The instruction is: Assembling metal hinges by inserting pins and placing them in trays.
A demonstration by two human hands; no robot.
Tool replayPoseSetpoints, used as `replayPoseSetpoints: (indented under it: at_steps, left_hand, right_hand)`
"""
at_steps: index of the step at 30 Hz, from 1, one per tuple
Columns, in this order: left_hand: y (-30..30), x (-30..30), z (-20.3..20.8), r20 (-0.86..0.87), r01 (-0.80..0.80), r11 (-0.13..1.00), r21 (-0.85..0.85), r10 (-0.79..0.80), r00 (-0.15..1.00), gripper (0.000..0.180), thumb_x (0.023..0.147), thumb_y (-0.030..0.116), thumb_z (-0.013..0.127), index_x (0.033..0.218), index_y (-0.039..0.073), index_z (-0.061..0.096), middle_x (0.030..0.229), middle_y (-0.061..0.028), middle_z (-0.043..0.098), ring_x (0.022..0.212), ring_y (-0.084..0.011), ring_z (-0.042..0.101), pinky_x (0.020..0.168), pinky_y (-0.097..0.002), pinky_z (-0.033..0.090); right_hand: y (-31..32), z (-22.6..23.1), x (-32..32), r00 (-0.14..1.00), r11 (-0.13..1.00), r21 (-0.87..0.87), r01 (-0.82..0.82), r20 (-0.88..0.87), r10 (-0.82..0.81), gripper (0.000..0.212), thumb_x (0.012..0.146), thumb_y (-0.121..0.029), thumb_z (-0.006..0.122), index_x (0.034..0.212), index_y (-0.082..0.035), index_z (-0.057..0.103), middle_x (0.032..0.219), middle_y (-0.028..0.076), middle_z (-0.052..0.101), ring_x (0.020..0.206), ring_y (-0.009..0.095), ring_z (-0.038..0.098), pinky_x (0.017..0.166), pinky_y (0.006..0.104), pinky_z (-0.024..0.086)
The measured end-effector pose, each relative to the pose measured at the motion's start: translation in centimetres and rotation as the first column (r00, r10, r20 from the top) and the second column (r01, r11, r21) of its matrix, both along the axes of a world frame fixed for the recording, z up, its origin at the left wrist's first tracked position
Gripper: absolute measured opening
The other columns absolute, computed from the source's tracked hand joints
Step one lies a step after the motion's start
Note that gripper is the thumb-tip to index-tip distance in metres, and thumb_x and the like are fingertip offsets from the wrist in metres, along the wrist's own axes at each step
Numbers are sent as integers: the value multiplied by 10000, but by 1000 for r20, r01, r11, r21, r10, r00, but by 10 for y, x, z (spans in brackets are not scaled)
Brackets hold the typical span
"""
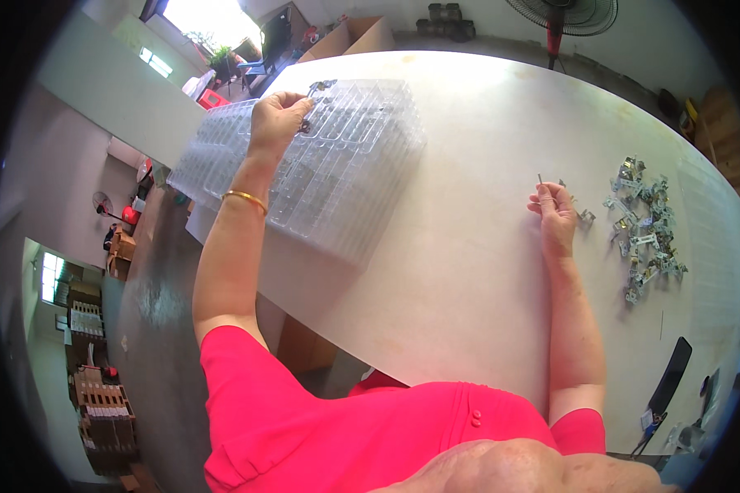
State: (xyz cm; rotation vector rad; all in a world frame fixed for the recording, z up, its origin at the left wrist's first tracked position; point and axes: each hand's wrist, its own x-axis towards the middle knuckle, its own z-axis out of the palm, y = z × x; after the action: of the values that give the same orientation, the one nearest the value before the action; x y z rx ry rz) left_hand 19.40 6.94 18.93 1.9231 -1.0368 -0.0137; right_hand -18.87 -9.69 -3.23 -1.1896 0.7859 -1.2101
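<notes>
My left hand (278, 125), with a gold bangle on its wrist, reaches over a tall stack of clear plastic trays (337, 197). Its thumb and fingers are pinched at a small metal part (305, 126), mostly hidden by the hand. Just beyond the fingertips, another small metal part (322, 85) lies on the trays' far edge. Out over the table, my right hand (557, 215) is closed, and a thin metal piece (540, 178) sticks up from its fingertips. Beside that hand a loose metal part (585, 217) rests on the table.
A heap of small metal parts (645, 226) spreads over the right of the pale table (460, 279). Near the right edge lie a black flat object (671, 376) and a small tool (649, 426). A fan (556, 25) and an open cardboard box (358, 37) stand beyond the table.
</notes>
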Motion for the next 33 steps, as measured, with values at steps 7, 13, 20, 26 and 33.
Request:
replayPoseSetpoints:
  at_steps: [7, 13, 20, 26, 33]
  left_hand:
    - [-32, 42, -27, 253, -122, 974, 189, 72, 965, 188, 792, 219, 734, 848, 40, 752, 787, -108, 741, 734, -181, 707, 704, -312, 543]
    - [-48, 42, -29, 398, -250, 913, 323, 108, 911, 209, 759, 244, 744, 835, 51, 762, 798, -106, 744, 737, -184, 709, 708, -322, 545]
    - [-58, 43, -34, 393, -264, 865, 427, 86, 916, 257, 733, 301, 744, 851, 75, 776, 821, -120, 747, 785, -215, 719, 756, -342, 543]
    - [-60, 41, -31, 358, -273, 818, 507, 89, 930, 269, 718, 305, 745, 843, 71, 781, 803, -128, 745, 762, -225, 717, 732, -350, 538]
    - [-63, 38, -33, 513, -249, 877, 410, 5, 859, 249, 732, 255, 685, 853, 56, 772, 823, -166, 734, 790, -278, 719, 728, -373, 538]
  right_hand:
    - [0, 0, -1, 1000, 1000, 17, -9, -8, 9, 136, 986, -174, 621, 1020, -45, 649, 878, 4, 636, 797, 90, 630, 716, 259, 566]
    - [3, 5, -1, 999, 1000, 10, -17, -27, 18, 143, 986, -176, 621, 1027, -41, 646, 870, 9, 635, 796, 93, 633, 726, 258, 564]
    - [2, 3, 0, 999, 1000, 15, -20, -34, 20, 151, 985, -181, 624, 1025, -38, 648, 869, 13, 634, 795, 95, 632, 722, 254, 559]
    - [5, 1, -1, 999, 1000, 13, -16, -30, 16, 146, 979, -178, 636, 1017, -38, 653, 886, 14, 635, 788, 96, 632, 706, 249, 555]
    - [3, -4, 1, 999, 1000, -18, -14, -38, 14, 116, 970, -149, 636, 1014, -42, 648, 877, 24, 630, 788, 112, 639, 700, 252, 543]
